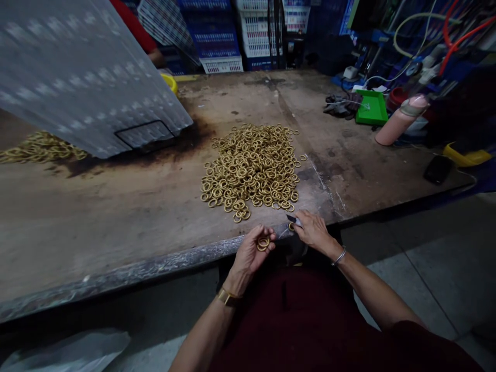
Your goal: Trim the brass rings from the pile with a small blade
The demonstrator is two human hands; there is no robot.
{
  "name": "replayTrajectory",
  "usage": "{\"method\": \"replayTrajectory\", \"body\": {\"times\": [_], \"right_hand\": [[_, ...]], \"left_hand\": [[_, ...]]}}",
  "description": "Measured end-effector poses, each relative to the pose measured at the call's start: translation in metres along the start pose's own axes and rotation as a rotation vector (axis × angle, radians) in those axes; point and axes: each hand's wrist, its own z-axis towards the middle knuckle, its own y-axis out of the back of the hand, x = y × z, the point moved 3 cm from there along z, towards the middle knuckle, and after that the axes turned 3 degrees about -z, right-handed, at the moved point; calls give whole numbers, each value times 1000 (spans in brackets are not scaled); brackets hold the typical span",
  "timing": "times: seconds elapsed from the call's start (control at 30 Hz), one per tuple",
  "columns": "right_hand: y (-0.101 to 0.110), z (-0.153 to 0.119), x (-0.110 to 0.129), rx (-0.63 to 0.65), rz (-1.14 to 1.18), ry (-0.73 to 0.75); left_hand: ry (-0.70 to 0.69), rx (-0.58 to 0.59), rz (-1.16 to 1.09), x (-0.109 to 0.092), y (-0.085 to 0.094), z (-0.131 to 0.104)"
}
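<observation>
A heap of brass-coloured rings (256,165) lies on the wooden worktable (155,206) in front of me. My left hand (253,250) is at the table's front edge, palm up, with its fingers curled around a few rings (263,243). Just to the right, my right hand (313,227) grips a utility knife (295,220), its dark blade pointing left towards the heap. One more ring (292,226) shows beside the knife, under the right fingers; whether the hand holds it I cannot tell.
At the left a large grey corrugated panel (89,77) stands tilted on the table, with more rings (42,147) beside it. A green tray (371,107), a pink bottle (401,121) and a black object (437,169) are on the right. Stacked crates (217,41) line the back; a person's red sleeve (134,23) shows there.
</observation>
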Motion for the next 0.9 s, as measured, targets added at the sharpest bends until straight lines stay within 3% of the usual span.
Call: {"method": "replayTrajectory", "body": {"times": [0.23,0.37,0.57,0.63,0.77,0.9], "right_hand": [[-3,7,20,-100,265,124],[-4,10,35,-126,455,96],[-2,17,43,-41,768,8],[-4,19,42,-14,813,-21],[-7,22,42,-12,822,-59],[-10,24,41,12,887,-69]], "left_hand": [[-137,-29,322,9,-2,0],[-195,-19,447,8,-1,1],[-518,-29,637,-2,-5,-5],[-475,-22,636,0,-4,-5],[-216,53,494,5,-3,-2],[-167,91,391,4,-6,-3]]}}
